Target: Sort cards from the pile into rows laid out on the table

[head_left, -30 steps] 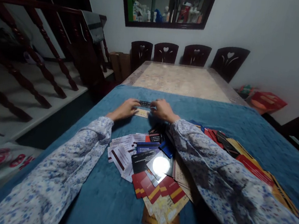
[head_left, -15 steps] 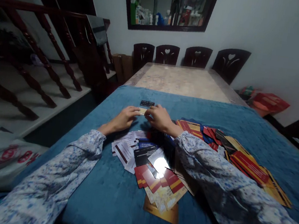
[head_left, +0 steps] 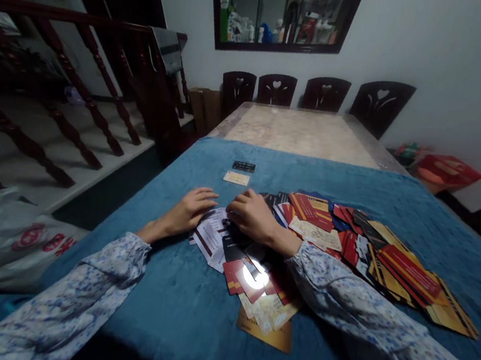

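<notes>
My left hand [head_left: 192,210] rests at the left edge of a pile of white cards [head_left: 214,237], its fingers stretched forward and nothing seen in them. Over the top of the pile, my right hand [head_left: 254,216] has its fingers curled down; what they pinch, if anything, is hidden beneath them. Beyond both hands a cream card [head_left: 236,178] lies flat just in front of a black card [head_left: 243,166]. Nearer me, red cards [head_left: 249,281] overlap a pale patterned card [head_left: 269,312] and a gold card [head_left: 273,335].
Right of my right arm spreads a heap of red and yellow cards [head_left: 408,270]. A blue cloth [head_left: 170,306] covers the near part of the table [head_left: 295,131]. Dark chairs [head_left: 276,89] line the far end. A white plastic bag [head_left: 6,243] sits at the left.
The cream card has been let go and lies below the black card. Both hands have drawn back toward me to the pile. The view has shifted slightly.
</notes>
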`<state>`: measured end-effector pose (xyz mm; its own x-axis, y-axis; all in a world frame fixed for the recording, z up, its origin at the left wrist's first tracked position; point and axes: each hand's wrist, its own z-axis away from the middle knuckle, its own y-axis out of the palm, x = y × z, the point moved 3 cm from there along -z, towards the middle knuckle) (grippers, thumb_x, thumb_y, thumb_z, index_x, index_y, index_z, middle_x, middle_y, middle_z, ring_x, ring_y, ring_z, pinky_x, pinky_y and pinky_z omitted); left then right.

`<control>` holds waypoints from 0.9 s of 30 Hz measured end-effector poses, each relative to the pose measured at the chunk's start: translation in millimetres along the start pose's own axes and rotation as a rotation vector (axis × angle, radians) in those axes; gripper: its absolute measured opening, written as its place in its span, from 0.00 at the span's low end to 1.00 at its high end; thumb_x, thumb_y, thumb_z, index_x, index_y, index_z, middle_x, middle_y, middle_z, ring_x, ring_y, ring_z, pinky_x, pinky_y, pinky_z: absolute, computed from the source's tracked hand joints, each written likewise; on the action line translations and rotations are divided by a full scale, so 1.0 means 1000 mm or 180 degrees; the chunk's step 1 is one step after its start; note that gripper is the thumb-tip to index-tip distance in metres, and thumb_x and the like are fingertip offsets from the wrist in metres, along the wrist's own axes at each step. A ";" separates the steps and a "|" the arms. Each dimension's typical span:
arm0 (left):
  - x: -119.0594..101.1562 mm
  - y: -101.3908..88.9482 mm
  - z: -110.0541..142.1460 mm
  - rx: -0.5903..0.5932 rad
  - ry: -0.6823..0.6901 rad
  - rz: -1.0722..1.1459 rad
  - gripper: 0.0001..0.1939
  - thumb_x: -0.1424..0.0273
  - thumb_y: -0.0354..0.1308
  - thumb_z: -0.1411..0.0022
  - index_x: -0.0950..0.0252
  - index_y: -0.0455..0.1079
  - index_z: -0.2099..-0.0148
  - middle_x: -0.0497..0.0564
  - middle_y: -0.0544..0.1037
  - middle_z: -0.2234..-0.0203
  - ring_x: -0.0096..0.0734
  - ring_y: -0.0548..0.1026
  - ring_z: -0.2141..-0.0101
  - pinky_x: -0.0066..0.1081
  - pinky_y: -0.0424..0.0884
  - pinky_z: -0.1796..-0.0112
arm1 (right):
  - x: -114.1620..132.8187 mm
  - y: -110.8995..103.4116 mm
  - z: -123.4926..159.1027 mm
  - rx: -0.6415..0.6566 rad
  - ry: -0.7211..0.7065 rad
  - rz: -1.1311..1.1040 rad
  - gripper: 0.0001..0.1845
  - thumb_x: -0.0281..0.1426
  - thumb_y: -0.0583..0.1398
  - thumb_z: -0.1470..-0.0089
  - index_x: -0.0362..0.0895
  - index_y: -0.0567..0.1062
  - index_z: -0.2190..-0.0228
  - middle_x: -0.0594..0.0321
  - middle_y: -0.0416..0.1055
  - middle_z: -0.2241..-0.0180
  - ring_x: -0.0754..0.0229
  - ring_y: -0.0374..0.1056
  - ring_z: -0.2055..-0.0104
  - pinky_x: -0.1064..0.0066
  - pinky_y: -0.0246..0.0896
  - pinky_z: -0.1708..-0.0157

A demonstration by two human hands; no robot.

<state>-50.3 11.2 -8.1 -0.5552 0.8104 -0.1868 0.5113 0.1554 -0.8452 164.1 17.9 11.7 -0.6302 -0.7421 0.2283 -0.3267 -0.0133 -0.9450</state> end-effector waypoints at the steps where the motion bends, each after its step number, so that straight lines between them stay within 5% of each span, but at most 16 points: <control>1: -0.003 -0.002 0.005 -0.0021 -0.0012 0.0013 0.14 0.75 0.54 0.30 0.64 0.75 0.46 0.61 0.79 0.46 0.46 0.71 0.40 0.56 0.72 0.42 | 0.003 0.002 0.002 0.0001 -0.0032 -0.0021 0.11 0.30 0.58 0.35 0.45 0.81 0.57 0.54 0.77 0.57 0.51 0.61 0.52 0.62 0.52 0.56; 8: -0.028 -0.012 0.031 0.0016 -0.0177 0.0159 0.14 0.73 0.57 0.30 0.61 0.76 0.45 0.58 0.80 0.47 0.46 0.71 0.39 0.54 0.72 0.42 | 0.022 0.011 0.014 -0.0018 -0.0392 -0.0167 0.10 0.31 0.59 0.35 0.45 0.81 0.57 0.53 0.77 0.56 0.51 0.61 0.50 0.61 0.52 0.56; 15: -0.043 -0.011 0.042 0.0490 -0.0224 0.0193 0.18 0.72 0.58 0.32 0.58 0.75 0.41 0.55 0.78 0.43 0.48 0.66 0.35 0.56 0.69 0.39 | 0.035 0.015 0.019 0.0126 -0.0509 -0.0073 0.10 0.31 0.59 0.34 0.44 0.81 0.57 0.53 0.77 0.55 0.49 0.60 0.48 0.60 0.53 0.55; 27: -0.032 -0.019 0.051 0.0496 -0.0380 -0.0110 0.20 0.66 0.60 0.32 0.61 0.73 0.39 0.60 0.76 0.42 0.52 0.67 0.37 0.59 0.67 0.39 | 0.042 0.017 0.019 0.0301 -0.0447 0.0079 0.15 0.37 0.57 0.32 0.43 0.81 0.55 0.51 0.76 0.52 0.49 0.59 0.48 0.59 0.52 0.55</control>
<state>-75.2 -46.6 -11.7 -0.6493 0.7320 -0.2066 0.3881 0.0852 -0.9177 145.5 -26.4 1.3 -0.5305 -0.8292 0.1758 -0.2402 -0.0519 -0.9693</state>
